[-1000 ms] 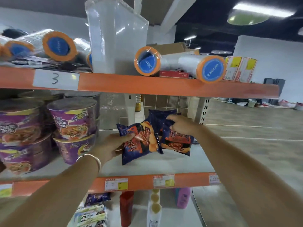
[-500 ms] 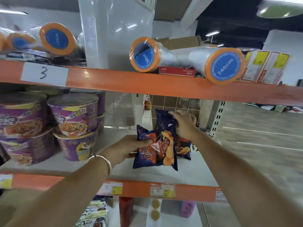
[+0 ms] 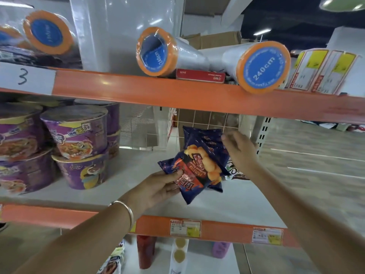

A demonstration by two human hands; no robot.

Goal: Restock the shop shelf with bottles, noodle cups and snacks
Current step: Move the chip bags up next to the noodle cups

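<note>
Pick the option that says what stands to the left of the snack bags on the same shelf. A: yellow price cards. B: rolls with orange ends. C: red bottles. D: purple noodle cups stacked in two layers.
D: the purple noodle cups sit stacked in two layers on the white shelf board, left of the snack bag that the left hand holds.

Left hand (image 3: 158,189) pinches closed; right hand (image 3: 240,150) hovers, fingers spread.

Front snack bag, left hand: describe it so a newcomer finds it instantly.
Look at the middle shelf, right of the purple noodle cups. The left hand grips a dark blue snack bag. Unlike the bag behind it, its front shows orange puffs and a red panel.
</note>
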